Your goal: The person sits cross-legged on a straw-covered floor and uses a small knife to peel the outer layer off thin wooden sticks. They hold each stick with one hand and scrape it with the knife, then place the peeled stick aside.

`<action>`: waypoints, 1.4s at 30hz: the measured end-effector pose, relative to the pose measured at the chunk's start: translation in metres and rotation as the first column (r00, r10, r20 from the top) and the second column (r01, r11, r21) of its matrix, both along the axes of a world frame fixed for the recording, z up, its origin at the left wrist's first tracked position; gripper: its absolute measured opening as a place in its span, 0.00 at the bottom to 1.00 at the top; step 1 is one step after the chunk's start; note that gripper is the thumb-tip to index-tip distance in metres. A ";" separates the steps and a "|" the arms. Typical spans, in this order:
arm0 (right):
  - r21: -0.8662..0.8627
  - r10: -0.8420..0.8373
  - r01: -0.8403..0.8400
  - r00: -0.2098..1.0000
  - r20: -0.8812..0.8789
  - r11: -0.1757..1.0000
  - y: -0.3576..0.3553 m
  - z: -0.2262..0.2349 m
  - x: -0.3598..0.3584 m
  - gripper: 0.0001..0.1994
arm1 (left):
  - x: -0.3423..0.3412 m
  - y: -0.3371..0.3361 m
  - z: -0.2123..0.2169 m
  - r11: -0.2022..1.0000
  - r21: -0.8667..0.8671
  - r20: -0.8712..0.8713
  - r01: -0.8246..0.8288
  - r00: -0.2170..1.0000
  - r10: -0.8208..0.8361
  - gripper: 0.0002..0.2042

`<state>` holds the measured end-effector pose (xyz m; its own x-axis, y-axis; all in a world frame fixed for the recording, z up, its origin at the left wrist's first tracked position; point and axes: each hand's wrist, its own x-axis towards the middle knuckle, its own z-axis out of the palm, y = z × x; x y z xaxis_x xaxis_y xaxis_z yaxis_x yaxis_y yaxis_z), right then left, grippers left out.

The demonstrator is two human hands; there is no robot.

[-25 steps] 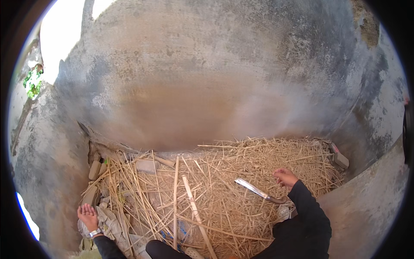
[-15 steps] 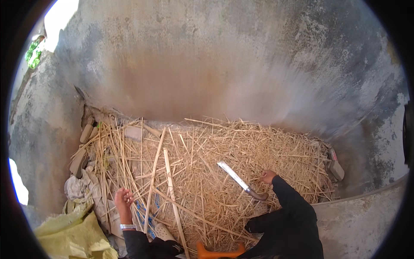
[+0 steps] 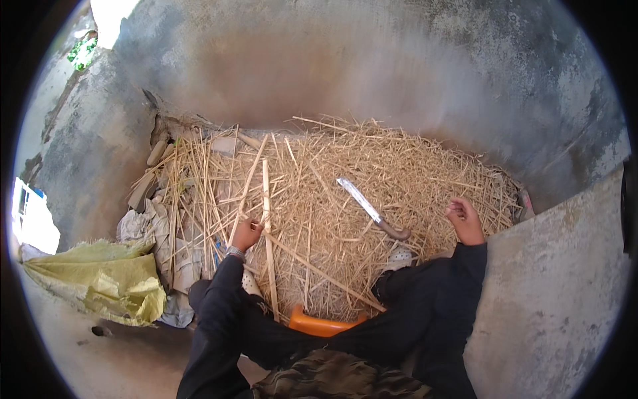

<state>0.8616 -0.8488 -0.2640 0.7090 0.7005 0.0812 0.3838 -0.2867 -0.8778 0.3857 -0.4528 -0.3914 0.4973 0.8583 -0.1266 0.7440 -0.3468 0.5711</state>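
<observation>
My left hand (image 3: 247,235) is low over the split cane strips, fingers curled inward beside a long pale strip (image 3: 268,219). It touches or nearly touches the end of a slanting strip (image 3: 325,274); what its fingers hold, if anything, is hidden. On the straw (image 3: 412,173) lies a large knife (image 3: 361,198) with a bright blade and a curved brown handle (image 3: 396,233), its tip pointing away to the left. Neither hand touches the knife. My right hand (image 3: 466,219) is raised to the right of the handle, fingers loosely bent and partly apart, with nothing visible in it.
A yellow-green sack (image 3: 100,276) and pale crumpled cloth (image 3: 159,233) lie at the left. Stained concrete walls (image 3: 299,66) enclose the far side; a low concrete ledge (image 3: 551,292) runs along the right. An orange seat (image 3: 322,324) shows between my legs.
My left hand has come right and down to the cane strips. My right hand has moved right, away from the knife handle. The view has shifted, showing more of my lap.
</observation>
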 end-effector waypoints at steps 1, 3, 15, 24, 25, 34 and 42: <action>0.045 -0.074 0.076 0.996 -0.055 0.996 -0.029 -0.004 -0.011 0.15 | -0.010 -0.008 -0.044 0.998 0.029 -0.062 -0.058 0.996 0.060 0.18; 0.132 -0.126 0.145 0.982 -0.141 0.981 -0.072 -0.055 -0.039 0.11 | -0.068 -0.016 -0.159 0.989 0.075 -0.224 -0.128 0.964 0.142 0.19; -0.837 -0.202 -0.179 0.925 -0.322 0.517 -0.176 -0.305 -0.291 0.27 | -0.032 -0.156 -0.133 0.977 0.093 -0.313 -0.191 0.926 0.211 0.21; -0.820 -0.229 -0.238 0.886 -0.403 0.521 -0.145 -0.297 -0.330 0.27 | 0.054 -0.182 -0.179 0.352 -0.881 -0.043 -0.317 0.794 0.607 0.13; -0.819 -0.226 -0.244 0.885 -0.407 0.520 -0.144 -0.295 -0.331 0.27 | 0.056 -0.183 -0.187 0.336 -0.865 -0.097 -0.372 0.783 0.615 0.13; -0.818 -0.238 -0.261 0.872 -0.427 0.513 -0.145 -0.295 -0.338 0.27 | 0.035 -0.163 -0.207 0.543 -0.706 -0.056 -0.455 0.800 0.597 0.14; -0.827 -0.258 -0.246 0.872 -0.417 0.505 -0.147 -0.298 -0.346 0.28 | 0.000 -0.087 -0.122 0.643 -0.340 0.406 -0.687 0.510 0.759 0.07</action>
